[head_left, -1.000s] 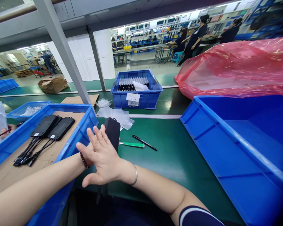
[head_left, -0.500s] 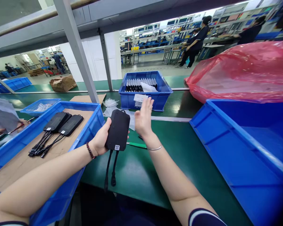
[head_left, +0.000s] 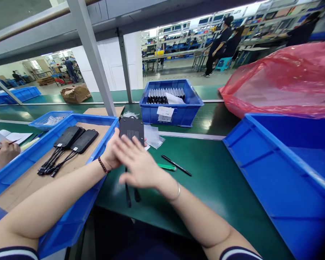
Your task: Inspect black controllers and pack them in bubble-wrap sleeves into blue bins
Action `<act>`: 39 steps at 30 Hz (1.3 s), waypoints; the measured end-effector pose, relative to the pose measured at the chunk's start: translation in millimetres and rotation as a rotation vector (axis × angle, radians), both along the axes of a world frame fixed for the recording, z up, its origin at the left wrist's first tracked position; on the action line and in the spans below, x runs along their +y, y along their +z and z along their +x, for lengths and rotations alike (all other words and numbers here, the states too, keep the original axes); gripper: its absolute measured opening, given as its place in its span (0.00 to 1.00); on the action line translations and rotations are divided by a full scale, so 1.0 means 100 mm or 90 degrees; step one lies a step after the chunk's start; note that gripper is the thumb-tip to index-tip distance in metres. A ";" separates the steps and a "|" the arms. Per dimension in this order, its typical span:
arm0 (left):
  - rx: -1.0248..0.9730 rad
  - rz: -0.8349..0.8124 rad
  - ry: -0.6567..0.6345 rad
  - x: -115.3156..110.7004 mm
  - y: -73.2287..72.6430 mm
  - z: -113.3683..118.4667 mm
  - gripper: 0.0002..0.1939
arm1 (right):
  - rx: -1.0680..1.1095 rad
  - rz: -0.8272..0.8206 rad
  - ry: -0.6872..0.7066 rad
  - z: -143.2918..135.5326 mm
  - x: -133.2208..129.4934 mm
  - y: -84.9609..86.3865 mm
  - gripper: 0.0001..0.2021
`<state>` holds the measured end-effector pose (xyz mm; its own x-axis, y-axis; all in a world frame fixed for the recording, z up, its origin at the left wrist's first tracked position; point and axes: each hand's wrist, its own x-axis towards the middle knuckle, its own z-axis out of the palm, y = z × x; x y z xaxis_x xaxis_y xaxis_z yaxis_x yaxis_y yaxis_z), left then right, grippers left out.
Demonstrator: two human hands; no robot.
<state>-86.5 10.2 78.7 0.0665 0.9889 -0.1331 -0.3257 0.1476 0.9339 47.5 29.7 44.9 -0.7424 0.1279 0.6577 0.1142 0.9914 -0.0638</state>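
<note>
My left hand (head_left: 110, 154) grips a flat black electronic box (head_left: 131, 127) by its left side, fingers behind it. The face toward me has slots and corner screws, and two short cables with connectors hang below. Across the lower part of this box passes my right hand (head_left: 141, 167), open with fingers stretched out and slightly blurred; whether it touches the box I cannot tell. Under and beside my right wrist lie a green-handled tool (head_left: 167, 167), partly hidden, and a black pen (head_left: 176, 165). More black boxes with cables (head_left: 83, 141) rest in the cardboard-lined blue tray on the left.
Behind my hands stands a blue bin (head_left: 162, 112) of bagged items, with clear plastic bags (head_left: 153, 137) before it. A large blue crate (head_left: 273, 173) and a red plastic bag (head_left: 281, 79) fill the right. Another person's hand (head_left: 7, 153) holds a pen at far left.
The black box has been turned so its slotted face shows instead of the smooth labelled one. My right hand has swung left and down across it.
</note>
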 end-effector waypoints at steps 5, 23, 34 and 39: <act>-0.151 -0.041 0.054 -0.04 0.06 0.03 0.36 | 0.003 -0.174 -0.280 0.18 0.65 -0.03 0.39; -0.230 0.077 0.182 0.07 0.16 -0.07 0.37 | 0.078 -0.260 0.108 0.19 0.01 0.18 0.27; 0.099 0.118 0.100 -0.14 0.84 -0.01 0.15 | 0.178 -1.008 0.288 0.11 -0.07 0.28 0.19; 0.540 0.181 0.220 -0.42 1.24 -0.72 0.25 | 0.353 -1.059 0.221 0.23 -0.06 0.39 0.10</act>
